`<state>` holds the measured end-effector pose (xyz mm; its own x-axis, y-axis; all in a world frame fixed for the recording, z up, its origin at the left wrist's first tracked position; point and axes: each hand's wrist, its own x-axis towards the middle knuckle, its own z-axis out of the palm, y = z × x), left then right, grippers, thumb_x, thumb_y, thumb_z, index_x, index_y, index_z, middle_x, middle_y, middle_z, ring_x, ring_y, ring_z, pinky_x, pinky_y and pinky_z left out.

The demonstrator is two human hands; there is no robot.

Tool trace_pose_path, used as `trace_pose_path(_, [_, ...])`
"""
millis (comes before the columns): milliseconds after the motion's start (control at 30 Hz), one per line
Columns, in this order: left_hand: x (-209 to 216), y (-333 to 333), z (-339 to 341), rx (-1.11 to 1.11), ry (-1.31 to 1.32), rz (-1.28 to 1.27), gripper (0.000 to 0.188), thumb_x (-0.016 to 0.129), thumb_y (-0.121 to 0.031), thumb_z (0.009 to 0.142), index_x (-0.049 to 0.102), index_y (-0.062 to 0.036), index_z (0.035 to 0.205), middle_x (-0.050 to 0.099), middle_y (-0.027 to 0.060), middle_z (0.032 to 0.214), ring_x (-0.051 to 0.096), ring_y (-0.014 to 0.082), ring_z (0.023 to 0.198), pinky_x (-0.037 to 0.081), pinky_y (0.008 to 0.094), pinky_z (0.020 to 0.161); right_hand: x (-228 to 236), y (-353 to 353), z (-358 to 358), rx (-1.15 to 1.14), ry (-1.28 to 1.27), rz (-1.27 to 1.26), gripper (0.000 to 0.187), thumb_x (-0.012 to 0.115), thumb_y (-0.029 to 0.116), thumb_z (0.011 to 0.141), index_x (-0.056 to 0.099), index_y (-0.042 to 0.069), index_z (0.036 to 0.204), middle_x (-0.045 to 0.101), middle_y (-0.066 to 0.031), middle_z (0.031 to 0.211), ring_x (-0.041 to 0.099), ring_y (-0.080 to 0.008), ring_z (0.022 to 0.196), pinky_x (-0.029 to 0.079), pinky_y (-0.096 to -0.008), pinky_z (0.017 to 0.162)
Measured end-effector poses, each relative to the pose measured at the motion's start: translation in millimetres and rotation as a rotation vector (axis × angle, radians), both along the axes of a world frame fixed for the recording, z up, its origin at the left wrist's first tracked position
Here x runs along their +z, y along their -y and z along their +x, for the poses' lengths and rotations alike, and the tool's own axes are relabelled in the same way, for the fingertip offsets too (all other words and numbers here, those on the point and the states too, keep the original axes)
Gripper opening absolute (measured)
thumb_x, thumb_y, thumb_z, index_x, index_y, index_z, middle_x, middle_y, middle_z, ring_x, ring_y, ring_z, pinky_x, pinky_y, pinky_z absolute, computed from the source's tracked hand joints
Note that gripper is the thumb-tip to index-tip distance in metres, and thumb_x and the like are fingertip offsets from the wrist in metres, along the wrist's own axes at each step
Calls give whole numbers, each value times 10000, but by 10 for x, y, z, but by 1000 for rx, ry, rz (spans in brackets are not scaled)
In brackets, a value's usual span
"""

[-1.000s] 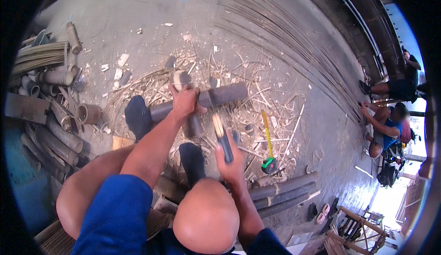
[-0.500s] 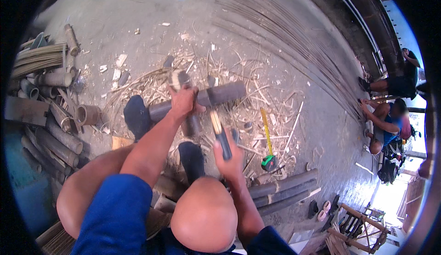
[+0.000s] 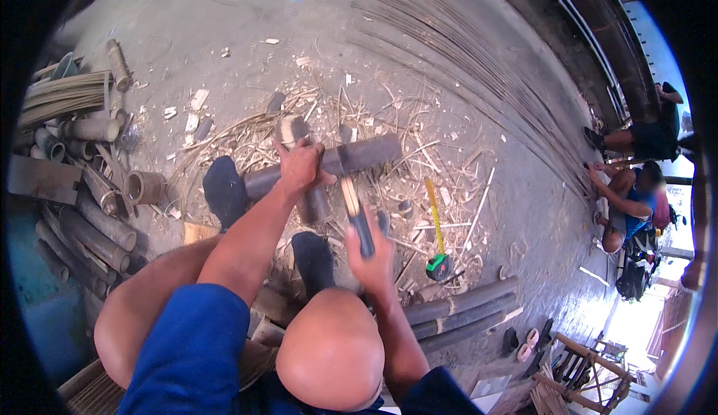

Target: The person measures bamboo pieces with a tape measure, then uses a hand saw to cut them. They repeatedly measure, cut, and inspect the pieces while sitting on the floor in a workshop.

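My left hand (image 3: 301,164) is closed around a short bamboo piece (image 3: 313,207) that lies crosswise over a longer dark bamboo pole (image 3: 370,152). The short piece's pale, shaved upper end (image 3: 292,127) shows beyond my fingers. My right hand (image 3: 372,254), slightly blurred, grips a hand tool (image 3: 351,197) with a pale wood and black handle. The tool's narrow, dark blade points up toward the pole beside my left hand; its exact kind is hard to tell. My dark-covered feet (image 3: 224,191) are close to the pole and the short piece.
Shavings and bamboo strips (image 3: 411,127) litter the floor around the pole. A tape measure (image 3: 439,267) lies extended at right, near several bamboo poles (image 3: 471,303). Cut bamboo tubes (image 3: 93,239) are piled at left. Long thin strips (image 3: 479,63) stretch toward a crouching person (image 3: 634,204) at far right.
Both hands keep their grips and nearly the same places. My right hand and the tool have shifted only slightly; the bamboo pole stays where it was.
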<state>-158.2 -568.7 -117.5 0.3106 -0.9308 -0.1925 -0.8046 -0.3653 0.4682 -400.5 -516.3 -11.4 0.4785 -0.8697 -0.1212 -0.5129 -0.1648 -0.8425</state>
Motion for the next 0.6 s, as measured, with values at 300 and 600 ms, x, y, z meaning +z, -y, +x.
trace_pose_path(300, [-42,-11,-66,31,30,26,719,914,-484,591,665,-126,1163,697,77,1197,546,276,1305,101,807,1131,254,-449,-570,45,-81,-66,563,656,236,950,528,-16,1437,735,-228,1022,754,-375,907,599,-416,756])
trace_pose_path(600, [-42,16,-22,7,-5,74,793,916,-478,596,613,-124,1237,700,60,1156,552,265,1295,91,853,1089,381,-478,-584,57,-24,-123,575,657,196,931,519,25,1462,716,-262,1084,758,-347,928,591,-388,752])
